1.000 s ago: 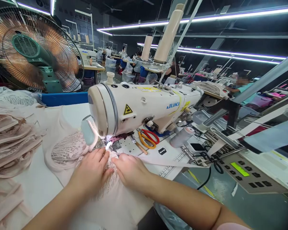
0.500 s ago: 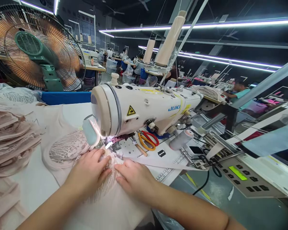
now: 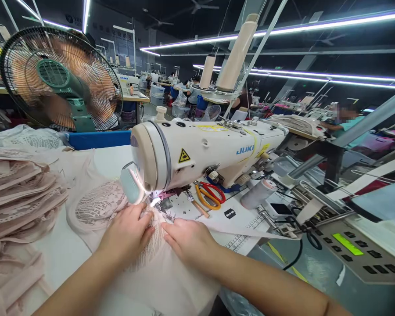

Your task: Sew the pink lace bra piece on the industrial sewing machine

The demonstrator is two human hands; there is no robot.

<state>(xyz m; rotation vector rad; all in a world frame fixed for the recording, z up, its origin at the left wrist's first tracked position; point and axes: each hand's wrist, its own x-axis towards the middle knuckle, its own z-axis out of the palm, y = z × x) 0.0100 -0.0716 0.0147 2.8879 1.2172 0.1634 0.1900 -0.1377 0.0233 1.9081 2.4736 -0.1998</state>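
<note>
A pale pink lace bra [image 3: 100, 204] lies across the machine bed, its near edge under the needle area of a white sewing machine [image 3: 197, 149]. My left hand [image 3: 127, 235] is just in front of the needle, fingers bent and thumb pressed on the lace. To its right, my right hand [image 3: 189, 241] grips the edge of the same bra, thumb and fingertips together on the fabric. A pale elastic tape [image 3: 246, 232] runs from beside my right fingers to the metal guide [image 3: 286, 228]. The stitching point is mostly hidden by the lamp glare and my fingers.
Stacked pink bras [image 3: 19, 193] lie at the left. Orange- and red-handled scissors [image 3: 210, 197], a razor blade [image 3: 229, 213] and a grey thread cone [image 3: 258, 193] rest on the bed. A control panel [image 3: 349, 245] stands right; a fan [image 3: 62, 79] runs behind.
The view has shifted slightly, so the whole scene sits a little lower and further right. Both hands remain on the lace at the needle; little else differs.
</note>
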